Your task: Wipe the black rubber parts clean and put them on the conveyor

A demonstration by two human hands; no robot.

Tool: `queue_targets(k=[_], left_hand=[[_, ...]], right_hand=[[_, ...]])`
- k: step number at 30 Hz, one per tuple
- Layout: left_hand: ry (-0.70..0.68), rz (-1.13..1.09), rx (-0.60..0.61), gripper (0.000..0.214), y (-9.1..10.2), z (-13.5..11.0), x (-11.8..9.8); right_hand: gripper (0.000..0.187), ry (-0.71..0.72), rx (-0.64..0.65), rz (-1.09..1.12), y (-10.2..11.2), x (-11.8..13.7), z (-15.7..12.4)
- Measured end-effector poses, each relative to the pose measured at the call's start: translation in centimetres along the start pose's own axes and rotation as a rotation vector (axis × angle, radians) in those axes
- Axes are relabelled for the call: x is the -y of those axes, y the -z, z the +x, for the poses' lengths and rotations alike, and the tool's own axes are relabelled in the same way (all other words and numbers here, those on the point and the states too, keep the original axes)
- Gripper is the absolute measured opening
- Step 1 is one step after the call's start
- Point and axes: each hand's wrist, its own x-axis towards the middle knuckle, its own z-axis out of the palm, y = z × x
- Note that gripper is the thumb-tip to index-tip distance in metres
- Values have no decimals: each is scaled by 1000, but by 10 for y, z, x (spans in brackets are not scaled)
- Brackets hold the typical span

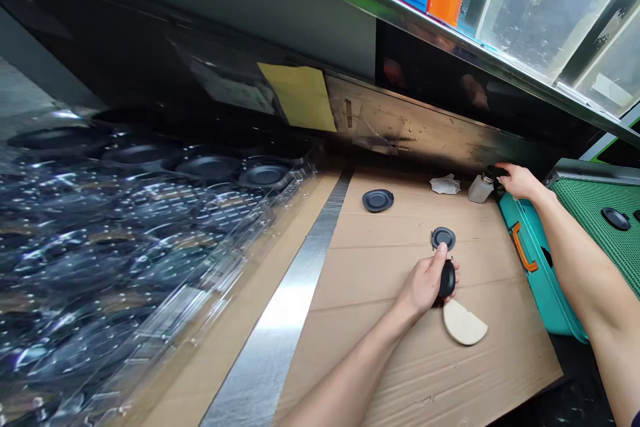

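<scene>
My left hand point(425, 283) is closed around a black oval plastic part point(447, 279), held upright above the cardboard. Just beyond it lies a similar black round part point(443, 238), and another one point(378, 200) rests farther back on the left. A cream half-round pad point(464, 323) lies right below my left hand. At the back right, my right hand point(520, 181) pinches a dark piece point(497, 172) at the top of a small bottle point(481, 188). Whether that piece is the bottle's top or a separate part, I cannot tell.
Clear plastic trays with black round parts point(265, 175) fill the left side. A crumpled white wipe point(445, 184) lies near the bottle. A teal box with an orange handle point(523, 247) borders the cardboard point(360, 347); a green belt point(590, 213) carries black parts.
</scene>
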Motion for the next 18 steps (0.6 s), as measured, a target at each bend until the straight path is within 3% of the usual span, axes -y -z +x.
queue_targets(k=[4,8,13,15,18], left_hand=[[23,-85,-3,77,1,1,-3],[87,-296,-32,71,5,1,-12],[83,-409,-93,65,7,4,-15],[64,-413,-143,57,7,7,-10],[42,-393,-225,51,5,10,-5]], right_hand=[[29,-91,-104,75,8,13,-11],[33,49,-94,378,2,62,-62],[18,425,-89,603,-44,134,-152],[15,462,-90,646,-67,147,-170],[16,411,-169,623,-94,148,-179]])
